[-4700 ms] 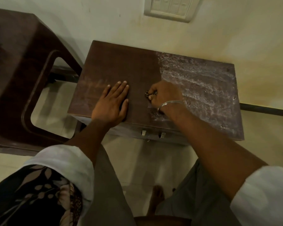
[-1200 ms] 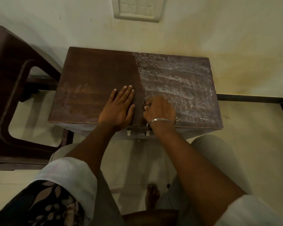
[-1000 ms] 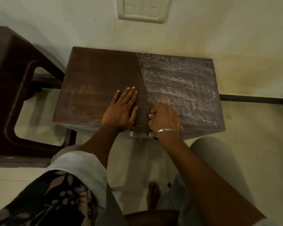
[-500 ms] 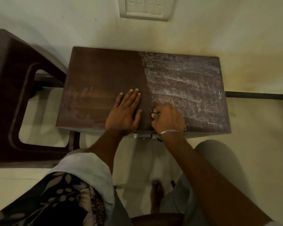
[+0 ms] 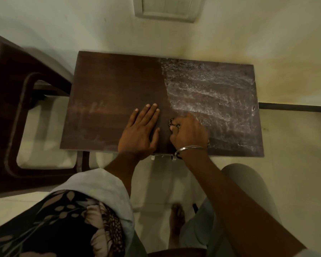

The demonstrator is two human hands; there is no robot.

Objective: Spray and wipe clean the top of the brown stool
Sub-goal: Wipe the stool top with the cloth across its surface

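brown stool [image 5: 109,86] is seen from above, set on the pale floor [image 5: 295,173] with its far edge against the wall [image 5: 63,21]. nearest the camera a patterned sleeve [image 5: 67,223] with a pale cuff is seen on the left arm, and a bare foot [image 5: 177,219] is seen on the floor between the knees. two small metal clasps [image 5: 153,157] are shown just under the stool's near edge. the left hand [image 5: 140,134] is laid flat on the stool top near that edge, fingers straight and close together, nothing held. just beside it the right hand [image 5: 188,132] is curled round a small dark patterned wad [image 5: 173,123] and pressed to the top; whether it is cloth or scrubber cannot be told. a thin metal bangle [image 5: 191,147] is worn at the right wrist. the left half of the top is seen plain and dull, while the right half is covered by a wet, whitish film [image 5: 211,89] in streaks. dark brown furniture [image 5: 7,93] is stood to the stool's left, apart from it. a pale switch plate [image 5: 167,8] is fixed on the wall above.
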